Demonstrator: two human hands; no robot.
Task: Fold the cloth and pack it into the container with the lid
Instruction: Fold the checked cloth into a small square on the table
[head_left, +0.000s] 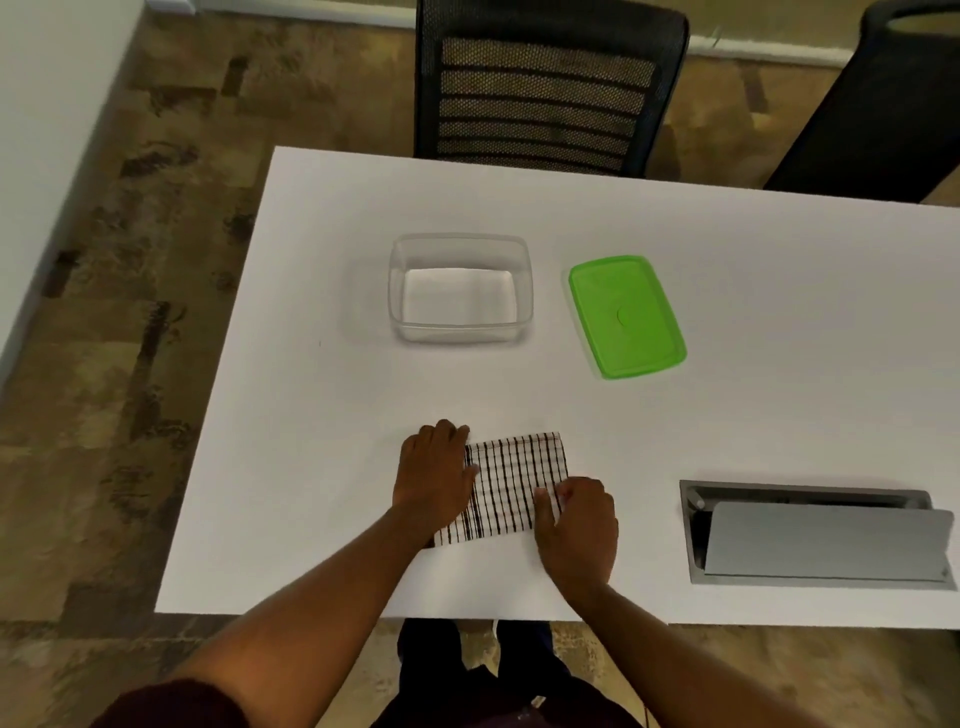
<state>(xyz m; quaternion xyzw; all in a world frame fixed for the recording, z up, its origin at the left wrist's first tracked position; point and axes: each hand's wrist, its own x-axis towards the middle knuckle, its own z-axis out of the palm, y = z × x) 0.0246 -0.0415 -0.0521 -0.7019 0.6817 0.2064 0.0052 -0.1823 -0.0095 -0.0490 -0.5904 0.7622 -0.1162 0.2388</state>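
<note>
Folding underway: left hand (434, 473) flat on striped cloth (511, 488), right hand (574, 525) pinching its near-right edge on table (311, 415); clear container (460, 332) empty, green lid (626, 317) beside it, packing left.

We have one view only, a wide-angle head camera looking forward and steeply down from the near edge of the white table (311, 415), close enough that both forearms run in from the bottom edge and the wearer's legs show beneath the table edge. We face across the table toward two black chairs (540, 98) on the far side, with patterned floor (130, 260) filling the left of the frame. No second view, so we have no shared area to report.
</note>
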